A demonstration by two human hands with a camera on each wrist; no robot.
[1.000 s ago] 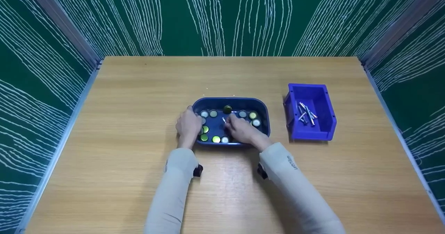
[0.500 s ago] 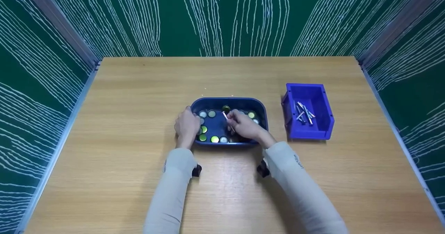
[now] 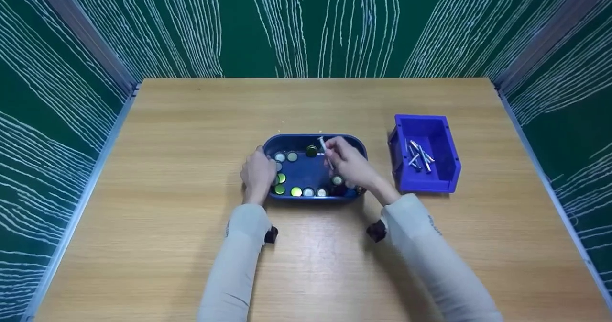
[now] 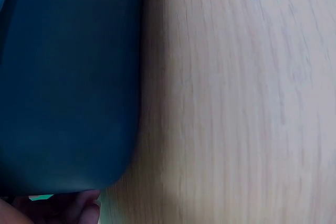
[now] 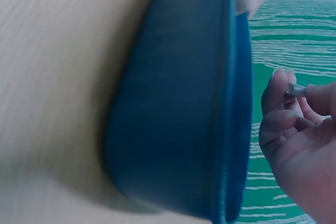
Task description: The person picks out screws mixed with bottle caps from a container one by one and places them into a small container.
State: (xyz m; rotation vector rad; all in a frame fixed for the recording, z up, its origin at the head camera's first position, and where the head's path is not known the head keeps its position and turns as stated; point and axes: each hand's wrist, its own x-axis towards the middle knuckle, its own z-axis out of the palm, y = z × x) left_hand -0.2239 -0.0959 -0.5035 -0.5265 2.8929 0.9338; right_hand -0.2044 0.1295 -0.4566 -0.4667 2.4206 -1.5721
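Observation:
In the head view, a dark blue oval-cornered tub [image 3: 306, 171] stands at mid-table. My left hand [image 3: 258, 172] grips its left end; the left wrist view shows fingertips [image 4: 89, 211] against the wall, the rest out of sight. Over the tub's right half, my right hand [image 3: 351, 163] pinches a silver bolt [image 3: 322, 145] between thumb and fingers, held at a slant. The right wrist view shows the bolt's end [image 5: 295, 89] above the rim. Inside the tub lie several round bottle caps, among them a dark gold cap [image 3: 311, 150] and a yellow-green cap [image 3: 296, 192]. My right hand hides some.
To the right of the tub stands a purple-blue open bin [image 3: 432, 186] with several silver bolts [image 3: 420, 157] inside. Bare wooden table [image 3: 315, 260] surrounds both. Green walls with white streaks [image 3: 279, 25] rise along the back and sides.
My right hand has lifted the bolt from the tub's floor and moved right and back with it. Caps at the front right now show. My left hand has stayed at the tub's end.

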